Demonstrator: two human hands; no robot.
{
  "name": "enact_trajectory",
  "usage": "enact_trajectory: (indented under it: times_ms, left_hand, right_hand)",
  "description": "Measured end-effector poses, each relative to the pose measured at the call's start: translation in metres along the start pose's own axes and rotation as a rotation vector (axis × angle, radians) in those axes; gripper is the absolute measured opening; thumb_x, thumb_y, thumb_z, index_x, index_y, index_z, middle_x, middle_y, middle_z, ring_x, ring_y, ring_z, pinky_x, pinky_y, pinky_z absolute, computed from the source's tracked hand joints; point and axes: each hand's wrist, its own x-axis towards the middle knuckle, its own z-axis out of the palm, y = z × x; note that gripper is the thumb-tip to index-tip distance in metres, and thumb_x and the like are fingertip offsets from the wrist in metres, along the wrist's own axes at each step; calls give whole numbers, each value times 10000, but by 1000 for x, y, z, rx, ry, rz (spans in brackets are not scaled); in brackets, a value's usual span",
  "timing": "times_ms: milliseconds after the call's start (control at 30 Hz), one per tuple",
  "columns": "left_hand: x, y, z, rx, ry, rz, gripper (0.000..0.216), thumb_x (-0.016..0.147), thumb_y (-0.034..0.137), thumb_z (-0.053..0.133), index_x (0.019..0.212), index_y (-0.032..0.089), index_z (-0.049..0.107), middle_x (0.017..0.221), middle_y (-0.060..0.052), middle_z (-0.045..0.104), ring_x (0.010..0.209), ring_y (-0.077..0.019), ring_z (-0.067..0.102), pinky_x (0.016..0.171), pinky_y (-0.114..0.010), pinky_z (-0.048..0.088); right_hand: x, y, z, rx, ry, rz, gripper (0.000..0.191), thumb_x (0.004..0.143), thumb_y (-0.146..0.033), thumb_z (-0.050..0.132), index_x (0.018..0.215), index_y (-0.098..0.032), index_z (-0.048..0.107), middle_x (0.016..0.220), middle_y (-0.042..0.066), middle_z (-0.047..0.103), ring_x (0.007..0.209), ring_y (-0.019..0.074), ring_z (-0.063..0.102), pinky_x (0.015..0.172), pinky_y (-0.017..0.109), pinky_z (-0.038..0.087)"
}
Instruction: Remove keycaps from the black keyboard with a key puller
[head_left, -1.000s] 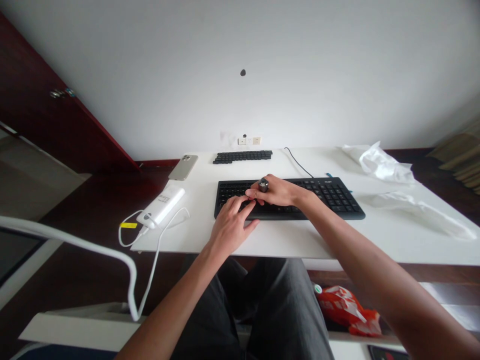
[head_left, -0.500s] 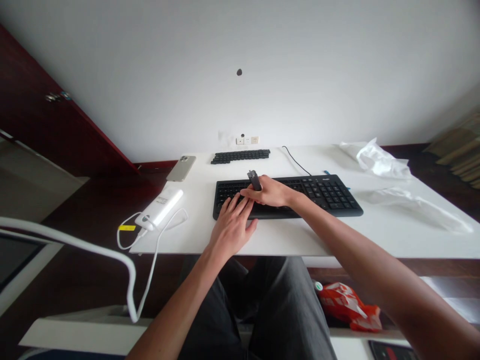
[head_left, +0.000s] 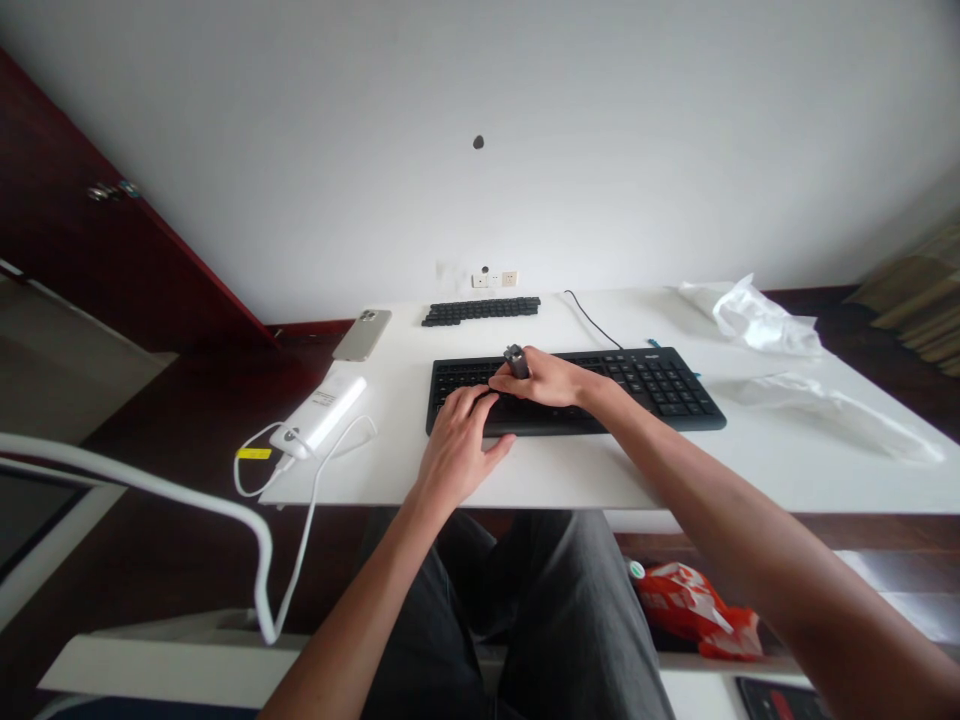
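Note:
A black keyboard (head_left: 690,423) lies on the white table, its number pad to the right. My right hand (head_left: 546,378) is closed around a short dark tool (head_left: 515,361) held upright over the left-middle of the keyboard. The tool's lower end is hidden by my fingers, and I cannot make out its exact kind. My left hand (head_left: 459,440) rests on the keyboard's front left part, fingers extended and thumb apart, holding nothing; its fingertips lie close to my right thumb. Black keycaps (head_left: 481,311) stand in rows behind the keyboard, near the wall.
A phone (head_left: 363,335) lies at the back left. In front of it is a white power adapter (head_left: 319,415) with a looped cable. Crumpled clear plastic (head_left: 765,318) lies at the back right, with more plastic (head_left: 840,410) nearer. A red bag (head_left: 697,605) sits below the table's edge.
My right hand has shifted slightly to the right with the dark tool, which tilts differently. My left fingers have drawn back and bent a little. The keyboard stays in place.

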Motion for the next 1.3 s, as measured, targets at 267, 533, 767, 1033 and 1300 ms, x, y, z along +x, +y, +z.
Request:
enact_trajectory:
  times_ms: [267,533,767,1033,1300]
  left_hand:
    - [1,-3,-1,-43,-14,-24,504,867,275,824,1301,228,572,1351,-104,599,1295,-309,553,1151,-512,470]
    - [0,-2,0,-45,-5,-35,512,873,269,818,1321,234,572,1337,-98,592,1296,-305,553,1162,-498,459]
    - [1,0,-2,-52,-12,-46,495,874,264,808,1308,249,571,1319,-90,593,1289,-299,562,1154,-496,468]
    - [1,1,-3,-38,-27,-47,468,874,277,811,1279,236,579,1311,-96,592,1282,-297,555,1147,-491,473]
    - [0,1,-2,-74,0,-36,512,876,253,810,1326,238,565,1348,-95,600,1299,-287,554,1160,-486,469]
  right_hand:
    - [0,6,-1,-31,78,9,349,1018,-416,432,818,-196,615,744,8,609,722,173,523,703,297,396]
    - [3,9,6,107,46,9,367,1028,-413,405,801,-199,597,820,11,608,761,170,523,728,296,427]
    - [4,8,6,247,-46,-4,335,1004,-390,461,822,-178,647,749,-1,566,644,131,473,618,266,413]
    - [3,9,6,386,-120,116,318,941,-320,510,654,-186,544,591,-8,535,513,124,502,473,248,401]
    - [3,-1,5,428,-75,351,255,870,-255,506,626,-182,510,530,14,575,450,120,544,438,234,322]
